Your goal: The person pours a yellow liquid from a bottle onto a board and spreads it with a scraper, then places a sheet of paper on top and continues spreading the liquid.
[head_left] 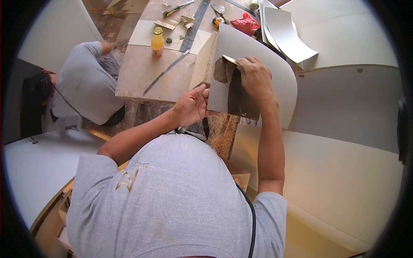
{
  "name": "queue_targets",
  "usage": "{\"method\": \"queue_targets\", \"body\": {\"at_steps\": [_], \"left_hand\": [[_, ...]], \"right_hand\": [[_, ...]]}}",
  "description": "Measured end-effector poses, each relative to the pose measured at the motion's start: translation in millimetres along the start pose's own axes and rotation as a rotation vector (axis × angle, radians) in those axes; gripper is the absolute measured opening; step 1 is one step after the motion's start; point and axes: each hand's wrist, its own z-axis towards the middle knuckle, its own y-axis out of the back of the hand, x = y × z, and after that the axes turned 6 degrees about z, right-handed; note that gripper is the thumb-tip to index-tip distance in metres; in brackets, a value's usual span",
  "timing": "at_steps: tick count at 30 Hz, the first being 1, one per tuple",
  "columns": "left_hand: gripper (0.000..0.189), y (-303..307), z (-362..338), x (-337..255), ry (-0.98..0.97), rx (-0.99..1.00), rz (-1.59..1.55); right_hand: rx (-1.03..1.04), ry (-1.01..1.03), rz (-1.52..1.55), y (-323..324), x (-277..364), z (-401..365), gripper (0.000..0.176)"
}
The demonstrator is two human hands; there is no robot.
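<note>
My right hand (255,79) is closed on a thin pale tool (230,59), whose end points left over a grey sheet (247,45). Beneath that hand, a dark brown patch (241,101) shows on the sheet's surface. At the sheet's lower left edge is my left hand (192,105), palm up with its fingers partly curled; some fingertips are hidden behind the edge, so its hold is unclear.
A workbench (133,81) carries a yellow bottle (157,42), a long dark strip (165,73), a cutter (177,8) and a red packet (245,24). Another person (86,84) crouches at the left. Curved pale sheets (289,36) lie at the upper right.
</note>
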Motion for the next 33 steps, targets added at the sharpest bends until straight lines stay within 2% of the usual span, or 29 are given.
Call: {"method": "queue_targets", "body": {"at_steps": [2,8,14,16,18,19,22,24,26,27,29,30,32,33], "left_hand": [[0.081,1.5,-1.2,0.8,0.019,0.058,-0.054],[0.09,-8.4,-2.5,-4.5,0.014,0.02,-0.165],[0.1,-10.4,-2.8,-6.4,0.036,0.014,-0.226],[0.101,-16.0,-1.9,-8.7,0.059,-0.065,-0.241],[0.101,-1.1,1.1,-4.5,0.056,0.0,-0.286],[0.101,6.3,3.0,-3.8,0.051,0.065,-0.329],[0.098,21.1,6.5,-5.2,0.075,0.133,-0.343],[0.094,16.3,6.7,-9.1,0.082,0.13,-0.291],[0.09,8.7,8.3,-11.4,0.094,0.134,-0.238],[0.08,6.7,7.6,-11.5,0.083,0.111,-0.178],[0.055,1.8,6.3,-10.8,0.066,0.09,-0.105],[0.055,-1.6,7.8,-8.5,0.076,0.1,-0.109],[0.049,-5.8,10.1,-5.4,0.036,-0.177,0.097],[0.049,-5.5,10.8,-5.1,0.039,-0.171,0.097]], "right_hand": [[0.106,0.061,0.051,1.7,5.8,-6.9,0.016],[0.058,0.118,0.028,11.4,34.0,-50.6,0.017],[0.111,0.125,0.039,25.4,59.7,-79.7,0.016],[0.102,0.127,0.031,28.0,69.1,-88.4,0.018],[0.143,0.103,0.039,31.5,74.8,-98.6,0.018],[0.196,0.046,0.084,39.4,82.7,-102.3,0.028],[0.312,-0.077,0.133,65.2,80.6,-118.5,0.026],[0.294,-0.111,0.215,80.5,70.2,-123.9,0.026],[-0.073,-0.152,0.156,93.6,58.3,-125.7,0.025],[-0.076,-0.166,0.143,103.1,54.0,-123.4,0.025],[-0.207,-0.252,-0.068,118.8,37.7,-116.7,0.021],[-0.209,-0.262,-0.079,123.3,26.1,-115.9,0.021],[-0.207,-0.336,0.127,124.2,4.1,-116.9,0.016],[-0.21,-0.339,0.121,119.0,-5.6,-118.6,0.016]]}}
